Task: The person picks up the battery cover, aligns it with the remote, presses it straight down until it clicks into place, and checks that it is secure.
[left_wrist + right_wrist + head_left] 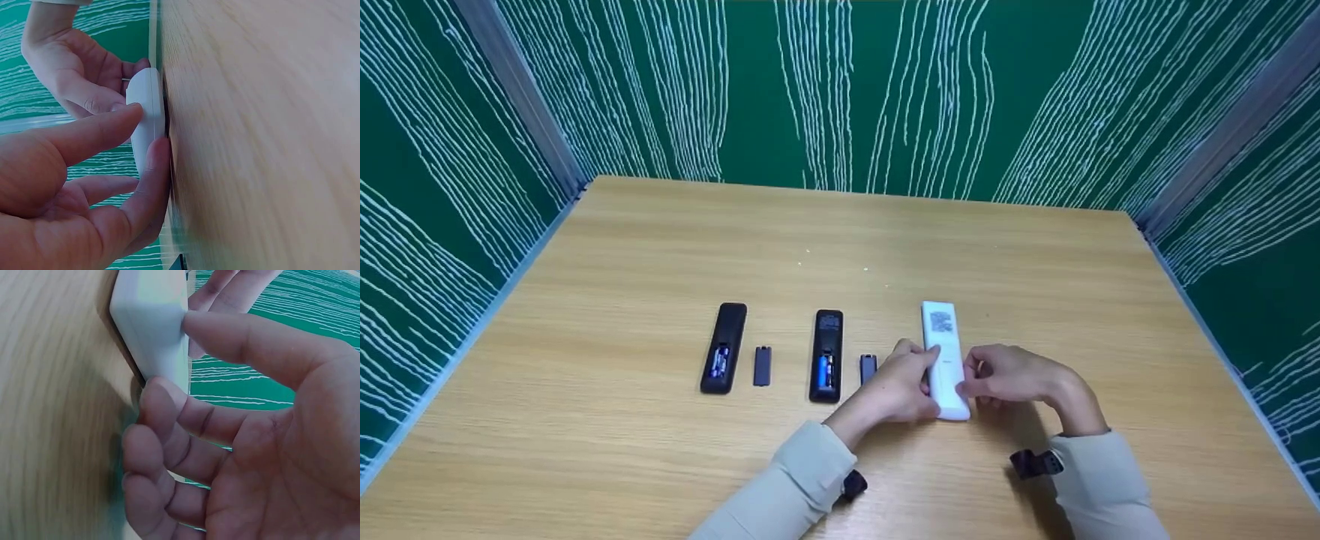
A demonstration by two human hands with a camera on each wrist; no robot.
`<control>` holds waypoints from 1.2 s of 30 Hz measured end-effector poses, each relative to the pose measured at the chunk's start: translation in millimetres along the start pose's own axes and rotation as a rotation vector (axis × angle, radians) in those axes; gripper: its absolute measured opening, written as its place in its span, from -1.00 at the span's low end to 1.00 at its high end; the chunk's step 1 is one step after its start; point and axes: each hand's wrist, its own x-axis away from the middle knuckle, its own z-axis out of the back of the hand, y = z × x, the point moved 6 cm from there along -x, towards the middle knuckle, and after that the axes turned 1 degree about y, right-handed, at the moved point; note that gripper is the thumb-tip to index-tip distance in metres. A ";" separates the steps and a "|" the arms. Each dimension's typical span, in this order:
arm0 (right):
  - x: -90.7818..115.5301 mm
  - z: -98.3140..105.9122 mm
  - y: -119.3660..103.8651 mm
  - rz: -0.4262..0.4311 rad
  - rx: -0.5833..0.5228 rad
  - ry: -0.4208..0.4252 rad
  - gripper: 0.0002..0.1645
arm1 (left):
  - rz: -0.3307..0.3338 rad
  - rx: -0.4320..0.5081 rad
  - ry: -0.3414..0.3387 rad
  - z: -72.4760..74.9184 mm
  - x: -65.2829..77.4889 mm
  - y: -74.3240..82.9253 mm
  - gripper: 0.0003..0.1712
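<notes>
- Remote in white: back up, flat over the table, somewhat closer to the right edge than the left, its long side running toward the far edge. Whether its near end touches the wood is hard to tell.
- Its back bears a printed label at the end toward the far edge.
- Left hand pinches it from the left side, thumb on the back, forefinger against the lower rim, the other fingers bent below.
- Right hand is on the right side; its thumb tip and forefinger pinch that rim near the near end, the remaining fingers curled.
- Left black remote lies back up toward the left edge, batteries visible in its open compartment; a cover lies just beside it, on the right.
- Middle black remote lies between that cover and the left hand, its compartment also open with batteries inside, one blue; a second cover lies to its right, partly hidden by the left hand.
- Pale specks dot the table toward the far edge.
- Green walls with white streaks stand behind the far edge and along both sides.
</notes>
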 end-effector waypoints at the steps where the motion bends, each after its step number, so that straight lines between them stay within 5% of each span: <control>1: -0.2 0.1 0.0 0.004 0.004 0.005 -0.71 | -0.004 -0.001 0.001 0.0 -0.1 0.1 0.16; 36: -12.2 5.8 5.1 -0.012 0.037 0.168 -0.72 | -0.010 -0.004 0.004 -0.5 -1.3 -0.3 0.14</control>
